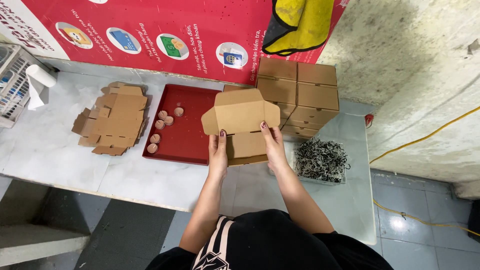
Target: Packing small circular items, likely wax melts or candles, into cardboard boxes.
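Both hands hold a brown cardboard box (242, 120) above the pale table (60, 150), its lid flap raised with side tabs spread. My left hand (218, 150) grips its left side, thumb on the lid's lower edge. My right hand (273, 145) grips the right side the same way. A red tray (185, 135) with several small round brown discs (161, 125) lies just left of the box.
A stack of flat unfolded box blanks (114, 118) lies at the left. Folded boxes (300, 95) are piled at the back right. A clear tub of dark shredded paper (320, 159) sits right of my hands. A white basket and paper roll (37, 85) stand far left. A yellow cable (425, 137) runs across the floor.
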